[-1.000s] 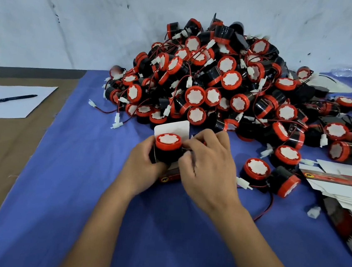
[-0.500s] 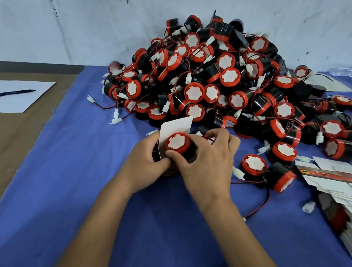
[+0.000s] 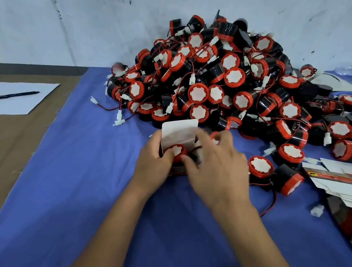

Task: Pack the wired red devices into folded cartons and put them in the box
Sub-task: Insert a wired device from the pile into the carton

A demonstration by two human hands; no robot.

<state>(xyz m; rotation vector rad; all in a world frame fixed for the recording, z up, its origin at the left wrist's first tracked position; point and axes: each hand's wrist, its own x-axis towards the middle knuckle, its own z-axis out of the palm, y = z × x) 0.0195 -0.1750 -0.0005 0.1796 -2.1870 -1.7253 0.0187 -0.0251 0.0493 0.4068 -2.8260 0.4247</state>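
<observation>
Red-capped black cylindrical device (image 3: 177, 152) with its thin red wire sits partly down in the small folded carton (image 3: 179, 133), whose white flap stands up behind it, just in front of the heap. The left hand (image 3: 153, 160) curls round the carton's near side and grips it; the right hand (image 3: 217, 168) lies over the carton's right side with a finger stretched toward the heap, though blur hides whether it pinches anything. The device looks rigid, light and smooth — best held by its round body, not its wire, which could snag. The carton is thin card and will crush if squeezed. Behind it rises the large pile of red-and-black devices (image 3: 230, 80) on the blue-covered bench (image 3: 78, 188); to the carton's right lies a stack of flat white cartons (image 3: 343, 183).
</observation>
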